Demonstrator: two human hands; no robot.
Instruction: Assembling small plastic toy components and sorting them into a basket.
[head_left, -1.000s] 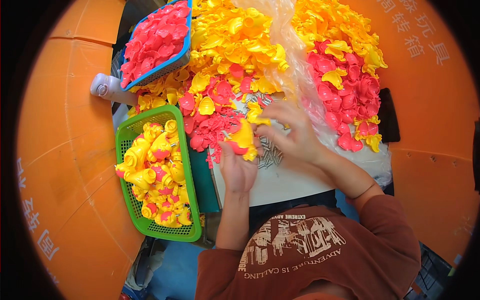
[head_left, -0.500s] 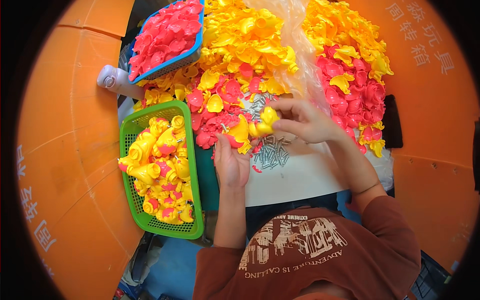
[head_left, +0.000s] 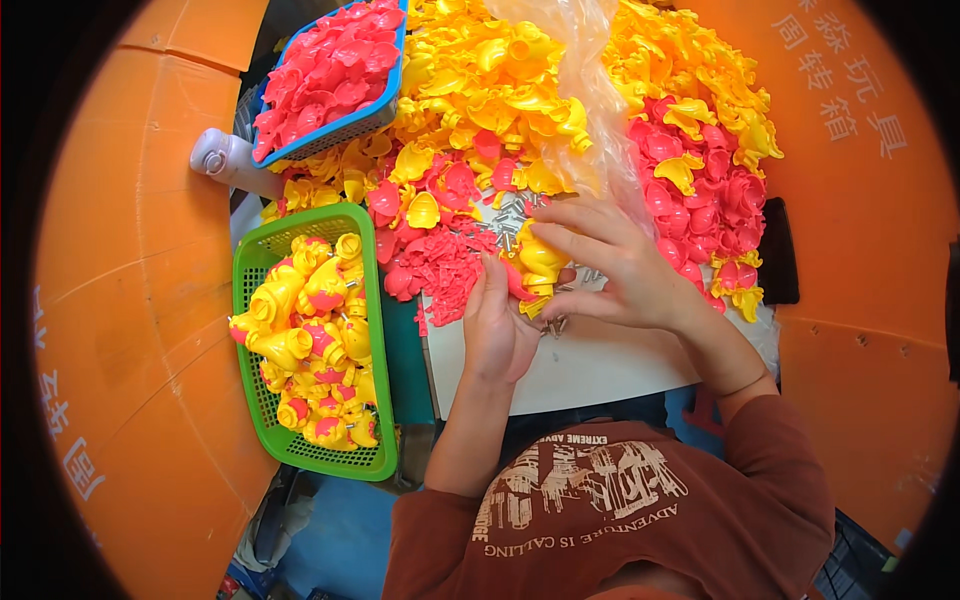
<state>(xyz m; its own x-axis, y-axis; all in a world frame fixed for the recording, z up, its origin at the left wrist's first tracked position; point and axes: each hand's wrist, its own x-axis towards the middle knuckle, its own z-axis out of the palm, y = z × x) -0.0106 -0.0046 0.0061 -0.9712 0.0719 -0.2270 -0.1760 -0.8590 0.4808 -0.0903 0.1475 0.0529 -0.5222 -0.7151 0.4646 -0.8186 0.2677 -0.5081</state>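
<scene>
Above the white tabletop, my two hands meet around a yellow and pink plastic toy figure (head_left: 541,262), its yellow and pink pieces now close together. My left hand (head_left: 497,328) is closed on its lower left side, the thumb pointing up beside the pink piece. From the right, my right hand (head_left: 622,262) curves its fingers over the yellow piece, thumb low near the bottom end. The fingers partly cover the toy, so I cannot tell whether its pieces are fully joined. Small metal pins (head_left: 508,222) lie behind it, and small pink parts (head_left: 447,270) are heaped just left.
A green basket (head_left: 384,420) of yellow and pink figures stands at left. Behind it are a blue basket (head_left: 330,137) of pink shells and a pale bottle (head_left: 232,160). Yellow shells (head_left: 480,70) pile up at the back, beside clear plastic film (head_left: 590,120). Orange panels (head_left: 150,300) flank both sides.
The yellow piece in my right hand has come down against the pink and yellow piece in my left. Both hands have closed in around the toy and shifted slightly nearer and to the right.
</scene>
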